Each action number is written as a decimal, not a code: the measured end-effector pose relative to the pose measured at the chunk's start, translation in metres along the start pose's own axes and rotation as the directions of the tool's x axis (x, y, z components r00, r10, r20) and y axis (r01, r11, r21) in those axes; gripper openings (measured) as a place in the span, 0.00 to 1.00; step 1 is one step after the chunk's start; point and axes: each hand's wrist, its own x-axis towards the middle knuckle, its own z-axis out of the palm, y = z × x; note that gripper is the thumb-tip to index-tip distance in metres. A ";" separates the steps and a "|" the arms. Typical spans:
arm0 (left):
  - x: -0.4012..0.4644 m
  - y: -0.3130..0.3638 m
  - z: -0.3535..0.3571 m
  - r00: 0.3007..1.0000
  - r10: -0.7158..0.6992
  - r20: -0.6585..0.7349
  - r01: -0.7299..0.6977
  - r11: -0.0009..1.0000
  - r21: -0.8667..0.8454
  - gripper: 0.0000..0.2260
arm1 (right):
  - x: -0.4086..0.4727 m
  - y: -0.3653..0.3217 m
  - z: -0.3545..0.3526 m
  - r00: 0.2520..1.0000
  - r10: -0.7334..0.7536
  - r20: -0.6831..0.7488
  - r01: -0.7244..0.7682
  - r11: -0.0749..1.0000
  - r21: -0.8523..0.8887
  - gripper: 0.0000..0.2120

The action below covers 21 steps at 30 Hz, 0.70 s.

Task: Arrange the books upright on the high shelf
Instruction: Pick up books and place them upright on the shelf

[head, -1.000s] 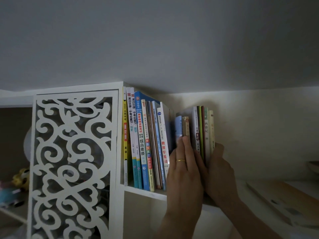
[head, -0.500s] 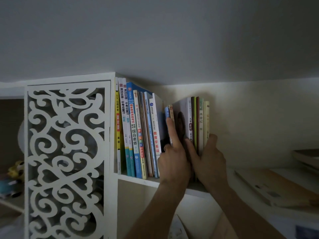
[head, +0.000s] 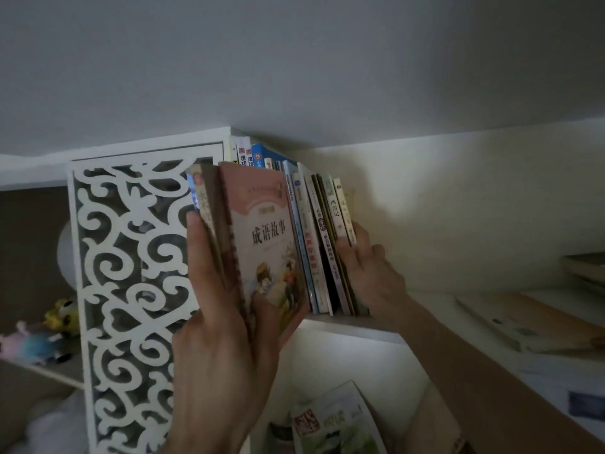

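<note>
A row of books point(head: 322, 244) stands upright on the high white shelf point(head: 353, 324). My left hand point(head: 222, 326) grips a small bundle of books point(head: 258, 237) with a pink-covered one in front, lifted clear of the row and held in front of the tall books on the left. My right hand point(head: 366, 267) presses against the right end of the row, thumb on the spines and fingers behind the last book. The tall books at the left are mostly hidden behind the held bundle.
A white carved lattice panel point(head: 131, 290) closes the shelf on the left, with toys point(head: 39, 335) behind it. Flat books point(head: 530, 326) lie on the ledge to the right. More books point(head: 330, 421) sit below the shelf. The ceiling is close above.
My left hand has pulled a few books out of the middle of the row and brought them toward me. My right hand stays at the row's right end.
</note>
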 end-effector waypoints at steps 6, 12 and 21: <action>-0.013 0.033 0.018 0.993 0.116 -0.028 -0.119 0.979 -0.164 0.39 | -0.056 -0.005 -0.033 0.954 0.111 -0.279 0.056 0.847 0.529 0.15; 0.009 0.086 0.104 0.999 0.022 0.043 -0.012 0.976 -0.218 0.42 | -0.095 -0.003 -0.072 0.977 -0.045 -0.207 0.151 0.834 0.531 0.19; 0.014 0.042 0.173 0.921 0.270 0.283 -0.221 0.956 -0.193 0.25 | -0.053 0.031 -0.094 0.951 0.168 0.261 -0.270 0.862 0.429 0.24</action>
